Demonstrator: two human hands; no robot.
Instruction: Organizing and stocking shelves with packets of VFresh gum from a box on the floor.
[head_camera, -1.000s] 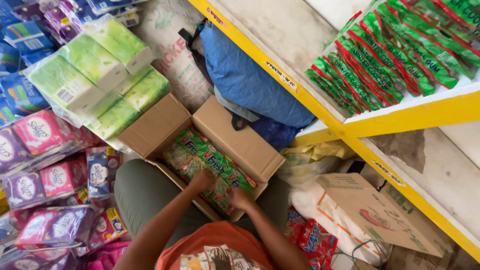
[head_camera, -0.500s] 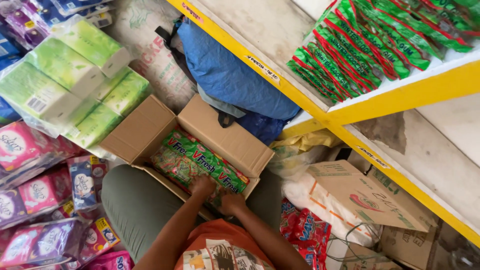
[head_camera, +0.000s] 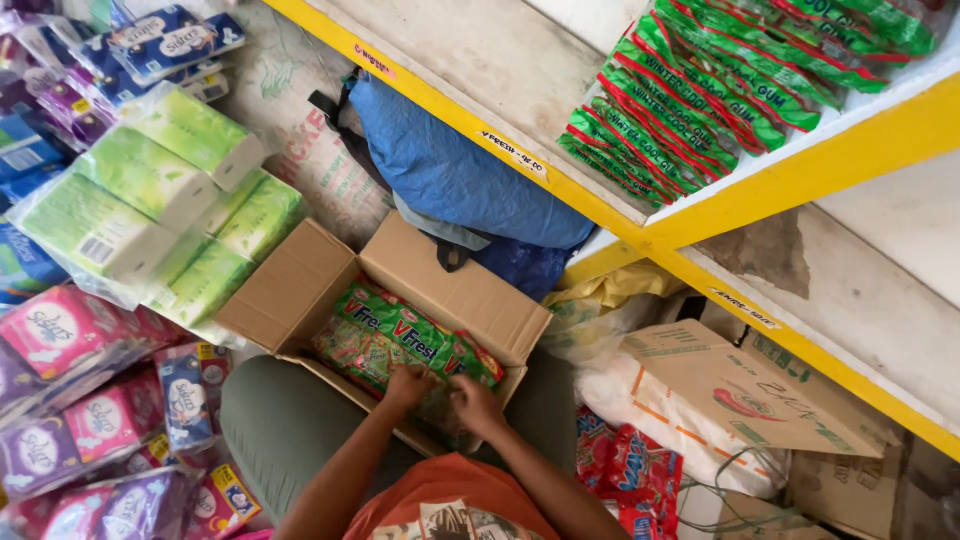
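Hands are working inside an open cardboard box (head_camera: 455, 290) that is resting on the person's lap, against the grey-green trouser leg (head_camera: 285, 425), which is keeping it close and steady under the head camera. The left hand (head_camera: 408, 385) is pressing down on the green and red packets (head_camera: 400, 335) filling the box, its fingers curled onto the plastic wrapping, though I cannot tell whether they are actually pinching a packet or only resting on it. The right hand (head_camera: 478, 405) is lying just beside it at the near edge of the box, fingers bent down into the packets in the same way, their grip equally unclear. Both flaps are folded outward, so the contents are lying exposed and easy to reach from above. Beyond the box, a blue sack (head_camera: 450, 170) is slumping on the floor under a yellow-edged shelf (head_camera: 800, 165), where green gum strips (head_camera: 700, 90) are lying fanned out in a row, faces up for viewing. To the left, bundles of green tissue packs (head_camera: 150, 215) and pink and purple wrapped packs (head_camera: 75, 400) are lying piled on the floor. To the right, a second, closed carton (head_camera: 720, 385) is leaning on a white sack, with red packets (head_camera: 630, 470) just beside it.
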